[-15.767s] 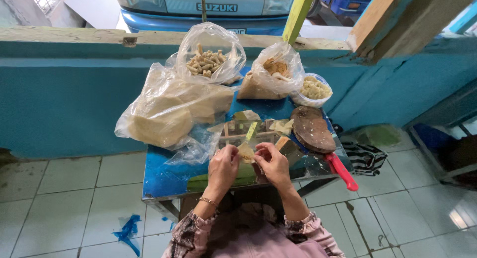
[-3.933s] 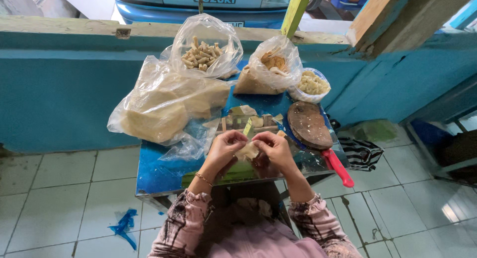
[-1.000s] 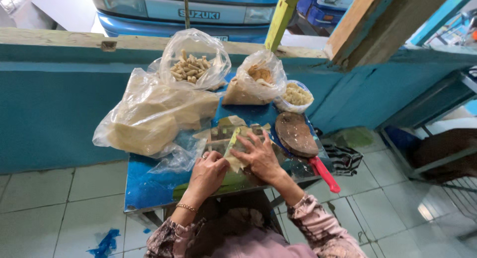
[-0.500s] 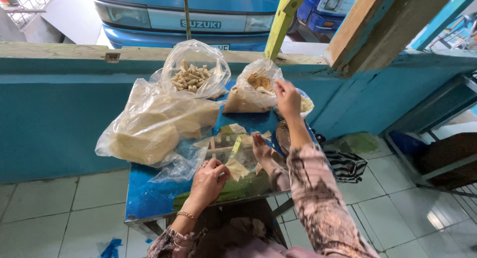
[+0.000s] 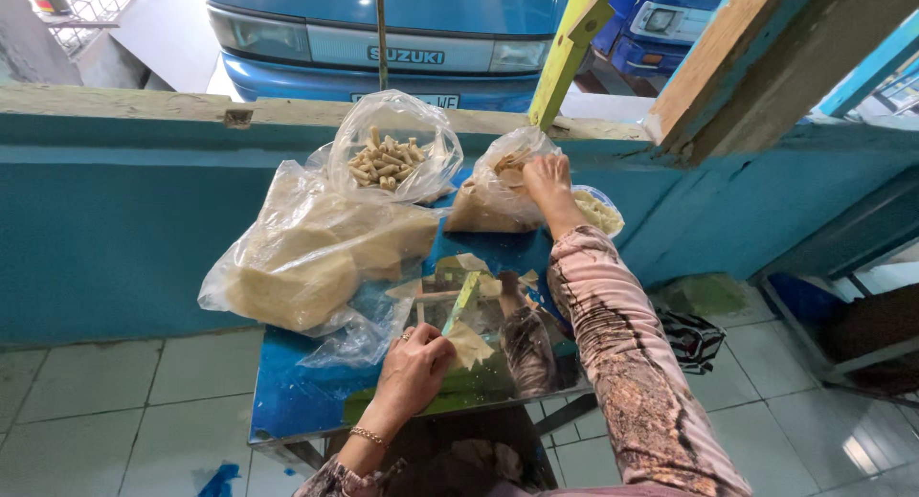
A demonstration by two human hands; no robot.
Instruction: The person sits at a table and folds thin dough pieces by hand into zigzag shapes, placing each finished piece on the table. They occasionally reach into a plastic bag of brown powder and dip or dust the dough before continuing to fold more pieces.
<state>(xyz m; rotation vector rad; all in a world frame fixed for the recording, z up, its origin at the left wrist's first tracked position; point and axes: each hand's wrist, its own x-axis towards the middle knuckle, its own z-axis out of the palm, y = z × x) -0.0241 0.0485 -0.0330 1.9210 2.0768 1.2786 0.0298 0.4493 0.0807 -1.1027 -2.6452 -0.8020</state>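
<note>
Left hand (image 5: 414, 371) at 6 o'clock pinches pale wrapper (image 5: 469, 344) on table (image 5: 287, 401). Right hand (image 5: 546, 179) at 1 o'clock, fingers curled into filling bag (image 5: 498, 195); grip hidden. Risk: bag tips, filling spills; wrapper slips or tears under 1-hand hold.

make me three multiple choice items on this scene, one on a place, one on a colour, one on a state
1. Where is the right hand?
A. at the mouth of a bag at the far end of the table
B. on the floor
C. on the vehicle

2. What colour is the wall behind the table?
A. red
B. teal blue
C. white

3. What is the left hand doing?
A. hanging empty off the table
B. pinching a pale sheet on the table
C. gripping a knife

Answers:
1 A, the fingers reach into the bag's open top.
2 B, the wall is painted teal.
3 B, the sheet sits at its fingertips.
</note>
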